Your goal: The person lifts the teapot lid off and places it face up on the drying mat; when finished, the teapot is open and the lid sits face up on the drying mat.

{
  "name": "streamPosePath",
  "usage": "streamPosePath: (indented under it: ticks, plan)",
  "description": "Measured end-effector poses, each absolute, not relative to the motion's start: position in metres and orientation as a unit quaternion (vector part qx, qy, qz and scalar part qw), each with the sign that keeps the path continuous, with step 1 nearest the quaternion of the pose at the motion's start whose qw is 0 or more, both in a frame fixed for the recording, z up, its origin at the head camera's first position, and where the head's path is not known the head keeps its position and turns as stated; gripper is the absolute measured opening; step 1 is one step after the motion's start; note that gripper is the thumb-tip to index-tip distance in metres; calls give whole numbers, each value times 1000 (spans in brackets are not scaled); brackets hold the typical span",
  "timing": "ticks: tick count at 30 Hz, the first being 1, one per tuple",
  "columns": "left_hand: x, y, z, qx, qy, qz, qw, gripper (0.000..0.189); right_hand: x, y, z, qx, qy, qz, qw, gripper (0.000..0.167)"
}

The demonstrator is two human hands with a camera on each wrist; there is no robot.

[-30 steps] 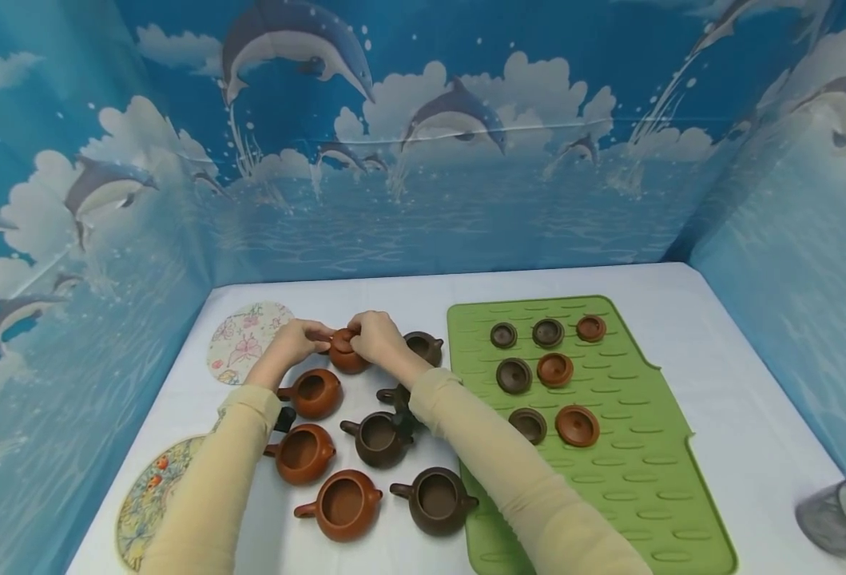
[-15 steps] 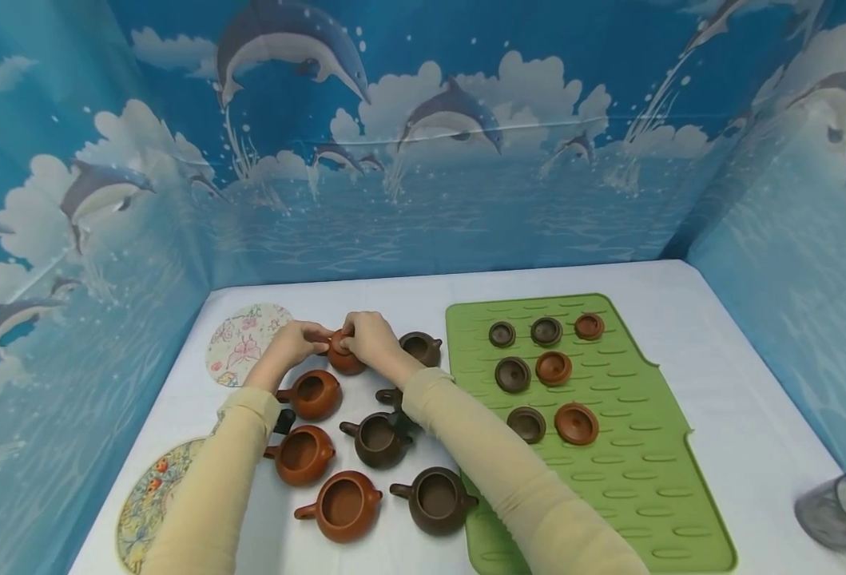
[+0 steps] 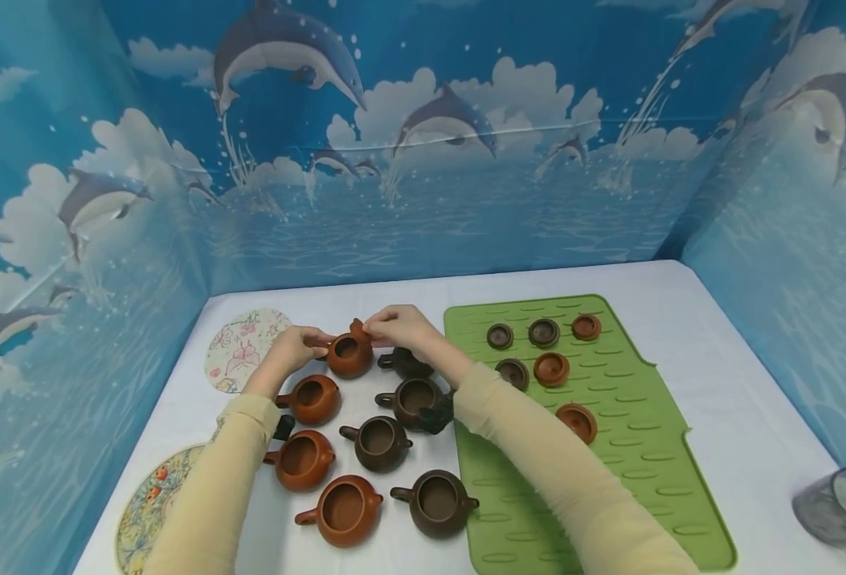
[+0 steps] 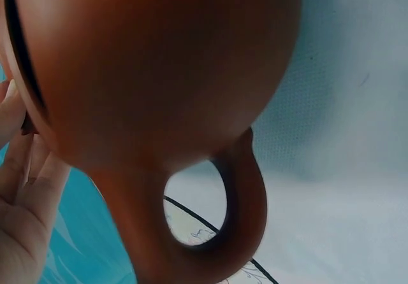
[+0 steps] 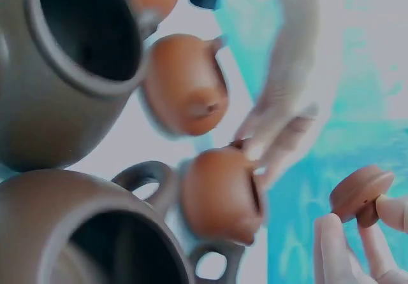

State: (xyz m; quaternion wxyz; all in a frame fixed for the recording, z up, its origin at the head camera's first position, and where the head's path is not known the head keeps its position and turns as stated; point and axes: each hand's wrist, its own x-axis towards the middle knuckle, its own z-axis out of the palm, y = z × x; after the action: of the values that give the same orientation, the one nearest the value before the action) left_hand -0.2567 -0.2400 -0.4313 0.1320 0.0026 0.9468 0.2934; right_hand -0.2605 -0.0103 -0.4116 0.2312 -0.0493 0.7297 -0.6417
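Observation:
My left hand point(image 3: 295, 349) pinches the handle of a small reddish-brown clay teapot point(image 3: 351, 369) at the back of the table, its round mouth uncovered. Just above and right of that mouth, my right hand point(image 3: 398, 326) holds a matching teapot lid point(image 5: 358, 193), tilted between thumb and fingers. A second reddish-brown teapot point(image 3: 315, 407) stands right in front, below my left wrist. In the left wrist view a teapot body point(image 4: 153, 80) and its looped handle fill most of the picture, with a hand's fingers point(image 4: 29, 188) at the left edge.
Several lidless reddish point(image 3: 343, 531) and dark brown teapots point(image 3: 437, 531) stand in two columns nearer me. A green ribbed mat point(image 3: 653, 487) on the right bears several lids point(image 3: 551, 369). Two patterned round mats point(image 3: 239, 343) lie left; a clear glass point(image 3: 821, 511) is at the right edge.
My right hand has lifted the lid off the small reddish teapot and shifted slightly right with it, tilting it and baring the mouth. My left hand has stayed at the handle.

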Motion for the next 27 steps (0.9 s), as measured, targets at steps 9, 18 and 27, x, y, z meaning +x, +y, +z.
streamPosePath:
  ticks: [9,18,27]
  plan:
    - [-252,-241,-428,8,946,294,134,28,-242,101,-398,-57,581,-759,287,45]
    - [-255,-248,-425,18,945,300,128,31,-207,214,-422,-53,484,-825,286,39]
    - [-252,-245,-429,13,943,304,136,31,-187,284,-439,4,486,-843,231,20]
